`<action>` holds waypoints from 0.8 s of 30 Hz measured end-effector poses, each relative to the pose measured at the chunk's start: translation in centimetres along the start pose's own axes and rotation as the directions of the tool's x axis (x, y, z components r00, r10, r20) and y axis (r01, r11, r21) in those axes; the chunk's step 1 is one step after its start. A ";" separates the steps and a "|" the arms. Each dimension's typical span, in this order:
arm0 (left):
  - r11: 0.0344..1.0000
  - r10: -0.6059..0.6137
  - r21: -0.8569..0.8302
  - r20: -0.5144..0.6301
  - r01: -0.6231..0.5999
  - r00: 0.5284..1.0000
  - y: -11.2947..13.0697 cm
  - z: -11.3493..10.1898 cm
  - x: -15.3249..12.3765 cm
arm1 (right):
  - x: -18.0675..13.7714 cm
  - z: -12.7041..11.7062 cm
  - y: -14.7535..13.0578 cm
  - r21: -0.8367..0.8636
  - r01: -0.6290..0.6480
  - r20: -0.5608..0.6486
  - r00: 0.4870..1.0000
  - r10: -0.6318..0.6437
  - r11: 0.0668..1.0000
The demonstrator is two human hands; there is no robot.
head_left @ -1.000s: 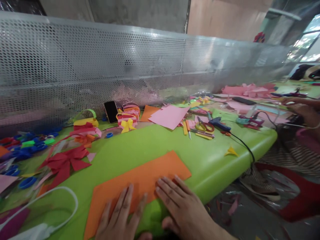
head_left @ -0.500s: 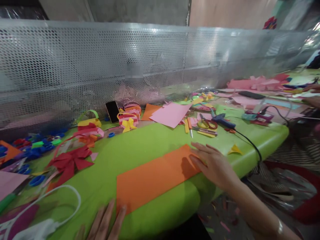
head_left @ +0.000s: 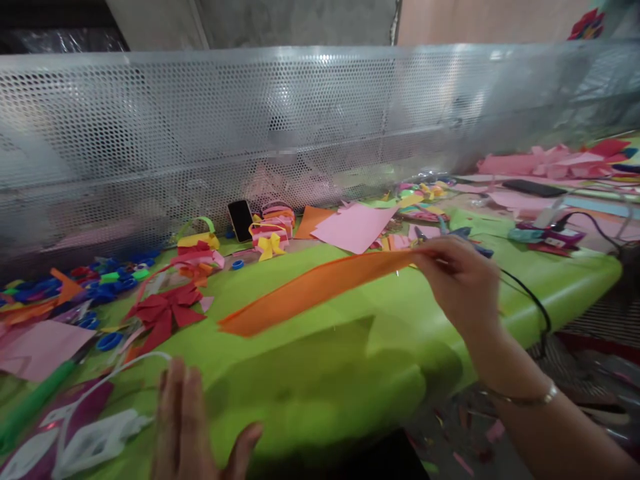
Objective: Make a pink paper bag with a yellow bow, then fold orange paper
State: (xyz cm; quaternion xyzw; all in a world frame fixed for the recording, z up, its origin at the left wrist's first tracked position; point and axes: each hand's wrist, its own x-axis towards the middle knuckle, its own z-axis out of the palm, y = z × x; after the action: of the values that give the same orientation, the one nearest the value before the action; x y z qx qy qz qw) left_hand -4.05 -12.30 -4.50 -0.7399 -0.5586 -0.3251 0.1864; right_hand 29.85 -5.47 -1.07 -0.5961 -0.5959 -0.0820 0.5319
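My right hand (head_left: 460, 280) pinches the right end of an orange paper sheet (head_left: 310, 292) and holds it lifted above the green table (head_left: 320, 373). The sheet hangs nearly edge-on, its left end low near the table top. My left hand (head_left: 193, 427) lies flat at the table's near edge with fingers stretched out, holding nothing, close to a white cable (head_left: 120, 373).
A red paper bow (head_left: 163, 312), blue rings (head_left: 107, 341), a phone (head_left: 241, 220), striped paper baskets (head_left: 267, 233), a pink sheet (head_left: 353, 228), a glue gun with black cord (head_left: 525, 293) and paper scraps lie on the table. A perforated metal screen (head_left: 280, 127) runs along the back.
My right hand has taken the orange sheet by its right end and lifted it off the table. My left hand has slid off the sheet to the left.
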 end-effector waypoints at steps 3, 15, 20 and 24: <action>0.996 0.028 0.084 -0.188 -0.012 0.982 1.8 -1.1 2.7 | -1.7 -1.3 -1.0 0.114 0.243 -0.172 0.960 -0.221 0.963; 0.926 0.362 0.065 0.140 -0.373 0.922 -0.3 2.1 2.0 | -8.3 -0.9 0.7 0.393 0.135 0.120 0.973 -0.196 0.910; 0.872 0.452 0.076 0.251 -0.483 0.856 -0.4 2.3 3.1 | -8.4 -1.0 0.5 0.546 -0.028 0.225 0.968 -0.114 0.837; 0.859 0.468 0.049 0.328 -0.509 0.821 -1.1 2.3 3.8 | -8.4 -1.2 1.0 0.406 -0.073 0.295 0.954 -0.055 0.911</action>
State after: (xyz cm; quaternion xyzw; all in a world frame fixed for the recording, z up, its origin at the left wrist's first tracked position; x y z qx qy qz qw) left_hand -3.81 -7.79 -3.61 -0.8852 -0.3923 -0.1100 0.2245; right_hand 28.98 -11.27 -7.31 -0.4787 -0.6706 0.1392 0.5493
